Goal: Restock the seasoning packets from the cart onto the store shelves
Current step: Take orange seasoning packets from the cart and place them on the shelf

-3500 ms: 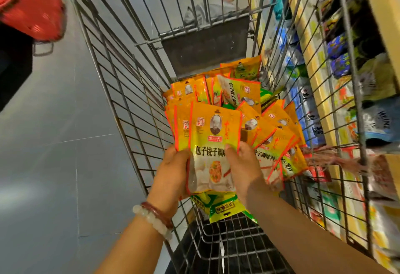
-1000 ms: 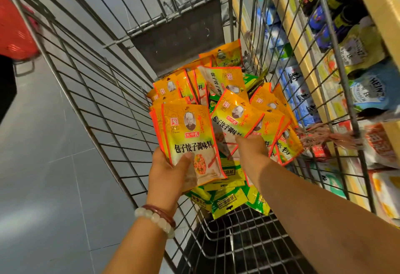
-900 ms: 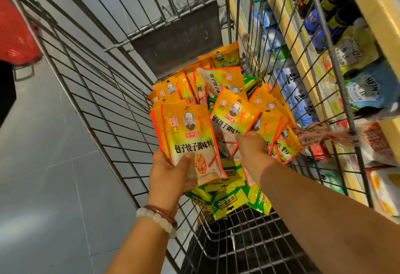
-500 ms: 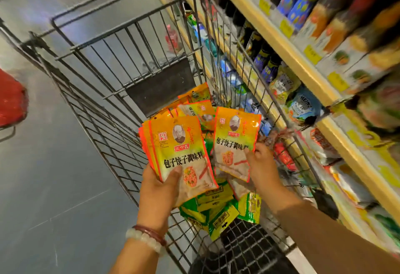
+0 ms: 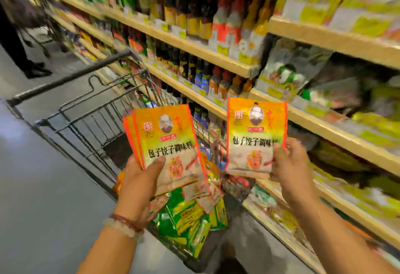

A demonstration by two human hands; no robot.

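My left hand (image 5: 138, 178) grips a stack of orange packets (image 5: 166, 146); my right hand (image 5: 290, 165) pinches 1 packet (image 5: 255, 135) near the shelves (image 5: 337, 128). The fanned stack may slip back into the cart (image 5: 91, 109).

You have two hands up: your left hand (image 5: 140, 178) holds a fan of at least three orange seasoning packets (image 5: 168, 143), your right hand (image 5: 290, 165) a single orange packet (image 5: 255, 135). One wire cart (image 5: 86, 117) sits at ten o'clock. Four shelf boards (image 5: 194, 50) run at two o'clock; their bottles are too blurred to count.
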